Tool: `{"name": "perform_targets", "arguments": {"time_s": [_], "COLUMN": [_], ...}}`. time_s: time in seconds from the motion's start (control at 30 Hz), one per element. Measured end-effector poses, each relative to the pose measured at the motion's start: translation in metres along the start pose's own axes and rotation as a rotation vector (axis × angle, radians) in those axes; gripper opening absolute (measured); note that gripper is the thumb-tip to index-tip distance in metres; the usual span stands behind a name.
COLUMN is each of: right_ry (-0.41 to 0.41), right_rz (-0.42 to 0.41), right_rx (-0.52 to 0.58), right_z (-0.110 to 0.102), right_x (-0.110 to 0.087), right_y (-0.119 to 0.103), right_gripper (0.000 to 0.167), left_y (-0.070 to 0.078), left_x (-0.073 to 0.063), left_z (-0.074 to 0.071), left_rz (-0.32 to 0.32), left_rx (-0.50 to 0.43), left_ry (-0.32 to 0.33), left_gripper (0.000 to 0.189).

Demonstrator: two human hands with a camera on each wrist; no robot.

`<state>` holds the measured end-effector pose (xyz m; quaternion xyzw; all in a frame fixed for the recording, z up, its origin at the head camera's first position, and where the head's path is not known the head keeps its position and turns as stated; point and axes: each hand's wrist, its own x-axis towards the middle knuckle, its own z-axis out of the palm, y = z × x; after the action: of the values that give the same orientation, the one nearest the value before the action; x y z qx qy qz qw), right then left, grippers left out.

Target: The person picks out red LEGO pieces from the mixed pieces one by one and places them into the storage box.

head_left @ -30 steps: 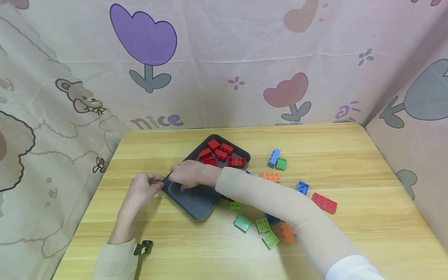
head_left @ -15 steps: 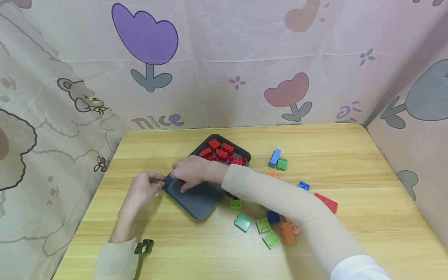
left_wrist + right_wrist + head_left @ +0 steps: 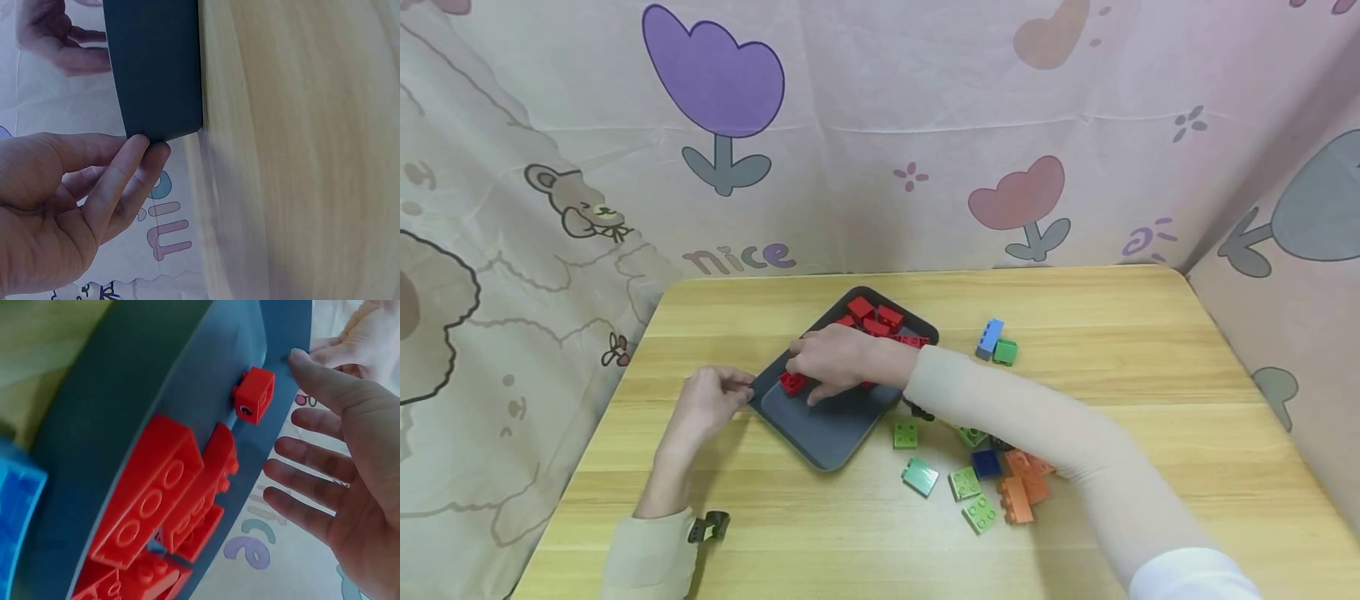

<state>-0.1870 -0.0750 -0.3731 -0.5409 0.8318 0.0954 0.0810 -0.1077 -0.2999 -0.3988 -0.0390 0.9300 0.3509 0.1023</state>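
Note:
My left hand (image 3: 709, 407) pinches the left corner of a dark grey tray (image 3: 827, 429); in the left wrist view its thumb and fingertips (image 3: 139, 145) meet at that corner. My right hand (image 3: 837, 360) hovers over the tray, holding nothing. In the right wrist view its fingers are spread and relaxed. A small red toy brick (image 3: 792, 383) lies in the tray near the left corner, just beside the right fingertips, with an eye mark on its side in the right wrist view. Several more red bricks (image 3: 150, 494) fill the far part of the tray, partly hidden by the right hand.
Right of the tray, several green, orange and dark blue bricks (image 3: 987, 464) lie scattered near the right forearm. A blue brick (image 3: 989, 339) and a green brick (image 3: 1005, 352) lie farther back. The right sleeve (image 3: 1037, 433) crosses over the table. A patterned cloth (image 3: 880, 167) hangs behind.
My right hand has moved right and slightly back from the tray's left corner, uncovering the small red brick there. My left hand has stayed at the corner.

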Motion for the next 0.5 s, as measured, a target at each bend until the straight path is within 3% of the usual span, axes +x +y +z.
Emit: {"name": "perform_targets", "arguments": {"time_s": [0.5], "right_ry": [0.08], "right_rz": [0.028], "right_rx": [0.043], "right_z": [-0.009], "right_x": [-0.037], "right_y": [0.016], "right_gripper": [0.06], "left_y": [0.002], "left_x": [-0.001], "left_z": [0.001], "left_rz": [0.0], "left_rx": [0.002], "left_ry": [0.003], "left_gripper": [0.022]}}
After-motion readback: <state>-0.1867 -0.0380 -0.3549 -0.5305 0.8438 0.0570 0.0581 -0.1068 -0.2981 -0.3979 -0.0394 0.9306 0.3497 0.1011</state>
